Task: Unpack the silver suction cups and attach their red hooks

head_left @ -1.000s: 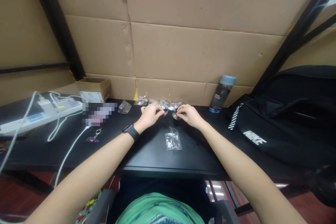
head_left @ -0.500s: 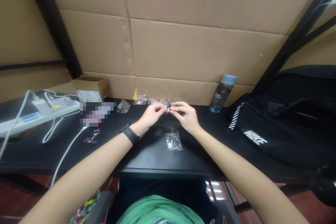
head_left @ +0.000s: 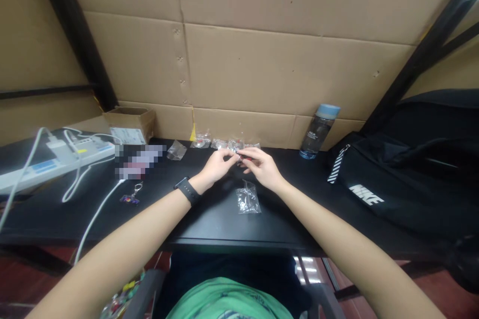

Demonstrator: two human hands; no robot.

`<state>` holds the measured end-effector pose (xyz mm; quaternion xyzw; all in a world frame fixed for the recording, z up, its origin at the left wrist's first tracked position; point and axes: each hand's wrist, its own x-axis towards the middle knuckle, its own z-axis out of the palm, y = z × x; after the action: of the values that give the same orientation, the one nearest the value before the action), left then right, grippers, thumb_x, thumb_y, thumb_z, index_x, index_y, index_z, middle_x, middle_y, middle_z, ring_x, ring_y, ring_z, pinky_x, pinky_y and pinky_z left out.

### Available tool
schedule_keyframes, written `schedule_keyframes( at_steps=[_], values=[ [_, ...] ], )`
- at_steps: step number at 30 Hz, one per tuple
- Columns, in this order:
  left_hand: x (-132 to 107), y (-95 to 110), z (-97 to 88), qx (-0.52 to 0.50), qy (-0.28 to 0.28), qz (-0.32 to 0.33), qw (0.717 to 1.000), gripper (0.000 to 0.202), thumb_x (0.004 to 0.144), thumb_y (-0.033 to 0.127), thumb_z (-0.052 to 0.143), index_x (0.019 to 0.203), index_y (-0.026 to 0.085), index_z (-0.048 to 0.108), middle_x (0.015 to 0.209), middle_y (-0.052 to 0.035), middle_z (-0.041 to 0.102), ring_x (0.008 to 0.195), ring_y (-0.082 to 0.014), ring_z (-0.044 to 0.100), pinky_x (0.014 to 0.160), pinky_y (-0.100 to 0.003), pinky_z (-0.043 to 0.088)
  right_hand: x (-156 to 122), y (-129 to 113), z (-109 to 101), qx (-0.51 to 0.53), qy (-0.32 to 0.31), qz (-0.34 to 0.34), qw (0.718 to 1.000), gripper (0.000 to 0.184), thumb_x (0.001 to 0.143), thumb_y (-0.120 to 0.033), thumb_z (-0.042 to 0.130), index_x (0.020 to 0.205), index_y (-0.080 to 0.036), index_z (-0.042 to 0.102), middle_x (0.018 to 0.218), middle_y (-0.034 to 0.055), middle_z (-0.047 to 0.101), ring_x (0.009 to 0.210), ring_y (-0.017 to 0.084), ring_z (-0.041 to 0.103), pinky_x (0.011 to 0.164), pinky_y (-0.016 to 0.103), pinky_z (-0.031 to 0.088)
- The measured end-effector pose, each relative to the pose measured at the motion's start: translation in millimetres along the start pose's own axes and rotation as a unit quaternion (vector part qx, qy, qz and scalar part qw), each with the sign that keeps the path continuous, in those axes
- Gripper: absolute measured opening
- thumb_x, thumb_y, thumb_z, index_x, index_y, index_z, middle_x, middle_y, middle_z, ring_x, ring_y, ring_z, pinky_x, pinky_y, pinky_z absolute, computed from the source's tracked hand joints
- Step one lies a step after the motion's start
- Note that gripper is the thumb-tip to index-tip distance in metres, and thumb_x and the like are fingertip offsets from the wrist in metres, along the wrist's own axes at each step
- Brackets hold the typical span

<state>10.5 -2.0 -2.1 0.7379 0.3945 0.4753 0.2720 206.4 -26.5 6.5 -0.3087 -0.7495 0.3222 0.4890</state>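
Observation:
My left hand (head_left: pixel 218 165) and my right hand (head_left: pixel 262 167) meet above the black table (head_left: pixel 209 214), fingertips pinched together on a small shiny metal piece (head_left: pixel 240 158) with a bit of red on it. A black watch sits on my left wrist. Just below my right hand a small clear plastic bag (head_left: pixel 247 198) with metal bits lies flat on the table. Behind my hands, a row of several small clear bags (head_left: pixel 224 144) lies along the cardboard wall.
A water bottle (head_left: pixel 317 131) with a blue cap stands at the back right. A black bag (head_left: pixel 396 179) fills the right side. At the left are a white power strip (head_left: pixel 56 157) with cables, a small cardboard box (head_left: pixel 129 122) and a keychain (head_left: pixel 130 197).
My hands lifted off the table and came together, each bringing a small metal piece up; they now hold them joined between the fingertips, slightly nearer the wall.

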Motion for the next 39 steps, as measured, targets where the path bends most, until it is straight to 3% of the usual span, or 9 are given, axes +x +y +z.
schedule_keyframes(
  at_steps=[6, 9, 14, 19, 21, 24, 27, 32, 39],
  values=[
    [0.8, -4.2, 0.1, 0.046, 0.016, -0.002, 0.999, 0.024, 0.089, 0.042, 0.063, 0.087, 0.022, 0.077, 0.100, -0.0045, 0.074, 0.100, -0.0237, 0.066, 0.094, -0.036, 0.047, 0.0, 2.9, 0.4, -0.047, -0.001, -0.023, 0.999, 0.032, 0.091, -0.037, 0.067, 0.122, -0.031, 0.073, 0.131, 0.0074, 0.063, 0.098, 0.021, 0.070, 0.081, 0.036, 0.064],
    [1.4, -4.3, 0.3, 0.057, 0.018, 0.003, 0.998, 0.022, 0.088, 0.040, 0.064, 0.088, 0.022, 0.077, 0.101, -0.0049, 0.073, 0.100, -0.0231, 0.066, 0.095, -0.036, 0.047, 0.4, 4.2, -2.0, -0.066, -0.003, -0.036, 0.997, 0.043, 0.082, -0.034, 0.078, 0.125, -0.031, 0.072, 0.132, 0.0071, 0.064, 0.114, 0.024, 0.066, 0.092, 0.036, 0.059],
    [2.0, -2.2, -1.7, 0.074, 0.001, 0.014, 0.997, 0.023, 0.089, 0.040, 0.063, 0.089, 0.021, 0.076, 0.101, -0.0052, 0.073, 0.099, -0.0227, 0.066, 0.095, -0.035, 0.048, 1.0, 6.2, -2.6, -0.090, -0.004, -0.047, 0.995, 0.048, 0.079, -0.032, 0.081, 0.126, -0.028, 0.071, 0.126, 0.0082, 0.065, 0.109, 0.022, 0.066, 0.088, 0.033, 0.059],
    [0.0, 9.8, -17.8, 0.209, -0.023, 0.043, 0.977, 0.025, 0.092, 0.043, 0.059, 0.102, 0.025, 0.074, 0.111, -0.0045, 0.072, 0.108, -0.0262, 0.062, 0.098, -0.041, 0.045, 4.2, 3.2, -9.7, -0.092, 0.015, -0.038, 0.995, 0.046, 0.082, -0.033, 0.076, 0.127, -0.025, 0.070, 0.127, 0.0095, 0.064, 0.096, 0.019, 0.068, 0.081, 0.032, 0.061],
    [-1.9, 17.8, -27.1, 0.225, -0.095, 0.080, 0.966, 0.022, 0.093, 0.041, 0.060, 0.099, 0.024, 0.073, 0.106, -0.0037, 0.072, 0.101, -0.0240, 0.064, 0.094, -0.038, 0.046, 5.7, -2.2, -18.5, -0.087, 0.005, -0.035, 0.996, 0.047, 0.082, -0.033, 0.075, 0.128, -0.025, 0.069, 0.128, 0.0092, 0.065, 0.095, 0.019, 0.068, 0.084, 0.034, 0.060],
    [-5.0, 27.9, -35.2, 0.191, -0.270, 0.158, 0.930, 0.018, 0.091, 0.039, 0.064, 0.094, 0.025, 0.074, 0.098, -0.0011, 0.073, 0.094, -0.0198, 0.065, 0.092, -0.032, 0.045, 5.7, -14.4, -33.4, -0.064, -0.055, -0.019, 0.996, 0.047, 0.082, -0.033, 0.077, 0.127, -0.025, 0.069, 0.127, 0.0086, 0.067, 0.102, 0.022, 0.069, 0.091, 0.038, 0.059],
    [-8.2, 30.4, -30.3, 0.189, -0.333, 0.183, 0.906, 0.021, 0.086, 0.043, 0.072, 0.098, 0.027, 0.075, 0.105, -0.0014, 0.072, 0.103, -0.0221, 0.064, 0.095, -0.032, 0.044, 3.4, -25.6, -40.6, 0.023, -0.152, 0.024, 0.988, 0.053, 0.082, -0.034, 0.079, 0.132, -0.024, 0.066, 0.130, 0.0101, 0.067, 0.095, 0.022, 0.073, 0.089, 0.039, 0.060],
    [-11.3, 19.9, -12.4, 0.220, -0.306, 0.143, 0.915, 0.034, 0.076, 0.048, 0.079, 0.100, 0.026, 0.071, 0.121, -0.0039, 0.066, 0.115, -0.0295, 0.058, 0.097, -0.039, 0.044, -0.3, -30.2, -31.1, 0.144, -0.247, 0.051, 0.957, 0.056, 0.087, -0.033, 0.075, 0.140, -0.024, 0.058, 0.136, 0.0125, 0.063, 0.087, 0.021, 0.076, 0.085, 0.039, 0.062],
    [-8.3, 14.6, -15.8, 0.299, -0.274, 0.041, 0.913, 0.056, 0.066, 0.061, 0.081, 0.109, 0.027, 0.068, 0.123, -0.0077, 0.061, 0.115, -0.0358, 0.052, 0.094, -0.045, 0.042, 0.1, -29.5, -30.5, 0.071, -0.272, 0.053, 0.958, 0.054, 0.089, -0.034, 0.073, 0.140, -0.024, 0.058, 0.134, 0.0116, 0.065, 0.089, 0.021, 0.076, 0.084, 0.037, 0.062]
  ],
)
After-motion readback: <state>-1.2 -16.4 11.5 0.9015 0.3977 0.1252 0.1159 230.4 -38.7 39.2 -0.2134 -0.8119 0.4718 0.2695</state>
